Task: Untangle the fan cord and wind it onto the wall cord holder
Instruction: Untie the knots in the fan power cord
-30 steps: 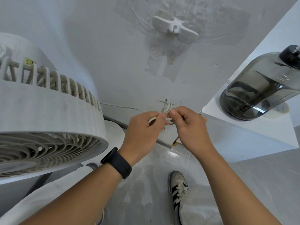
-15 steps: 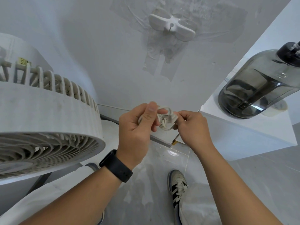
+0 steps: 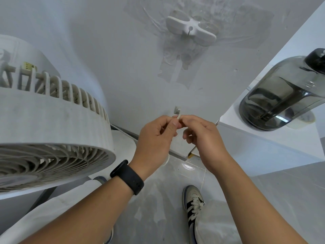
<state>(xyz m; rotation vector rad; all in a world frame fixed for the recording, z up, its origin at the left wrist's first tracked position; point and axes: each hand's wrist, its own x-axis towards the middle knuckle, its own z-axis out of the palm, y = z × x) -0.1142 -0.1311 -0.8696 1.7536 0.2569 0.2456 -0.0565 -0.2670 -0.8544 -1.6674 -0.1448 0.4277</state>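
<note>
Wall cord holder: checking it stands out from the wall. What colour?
White, on pale grey wall; head view.

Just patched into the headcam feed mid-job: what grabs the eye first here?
Both hands meet at centre frame, the left hand and right hand pinching a small white bunch of the fan cord between their fingertips. A big white fan fills the left side, and a smoky grey water jug sits on a white ledge at right. High on the wall above the hands, the white cord holder carries no cord.
</note>
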